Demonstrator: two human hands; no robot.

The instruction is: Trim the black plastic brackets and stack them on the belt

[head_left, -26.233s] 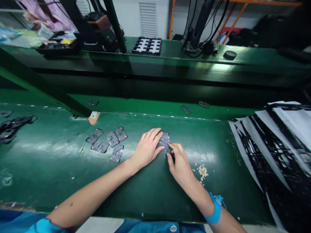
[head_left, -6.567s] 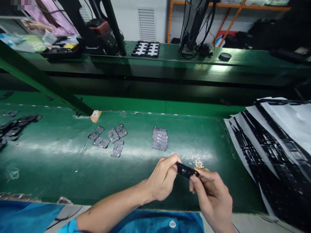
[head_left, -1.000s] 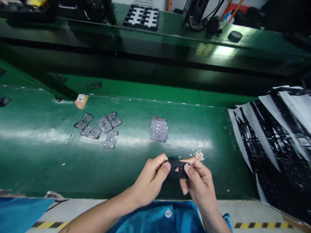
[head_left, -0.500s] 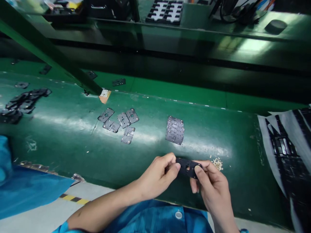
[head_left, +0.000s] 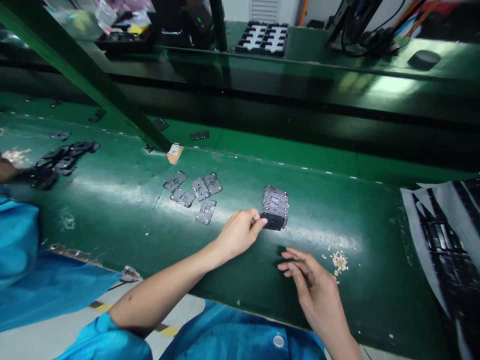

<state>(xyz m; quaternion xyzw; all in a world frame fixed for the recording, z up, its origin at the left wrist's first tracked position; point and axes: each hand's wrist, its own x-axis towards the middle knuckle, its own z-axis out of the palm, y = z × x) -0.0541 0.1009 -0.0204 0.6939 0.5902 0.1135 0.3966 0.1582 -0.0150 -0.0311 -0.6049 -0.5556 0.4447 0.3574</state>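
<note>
Between the thumb and fingers of my left hand [head_left: 240, 232] is one end of a flat black plastic plate [head_left: 273, 221]. The plate is tilted against the near end of an overlapping row of similar grey-black plates [head_left: 276, 199]. My right hand [head_left: 313, 280] hangs over the bench closer to me, holding nothing, its fingers apart and slightly bent. Beside it on the right lies a small heap of tiny pale bits [head_left: 339, 262]. Several loose plates [head_left: 182, 197] lie left of the row, some touching each other.
A green post [head_left: 112, 107] slants down to the green bench [head_left: 123, 220]. At left a co-worker's sleeve [head_left: 17, 240] and hand are near a pile of black plates [head_left: 63, 160]. Black parts on white sheeting [head_left: 442, 240] lie at right. A tray [head_left: 262, 39] sits on the shelf behind.
My left hand has carried the plate forward to the near end of the row. The right hand has let go of it and opened. The view has shifted, bringing a co-worker's hand in at left.
</note>
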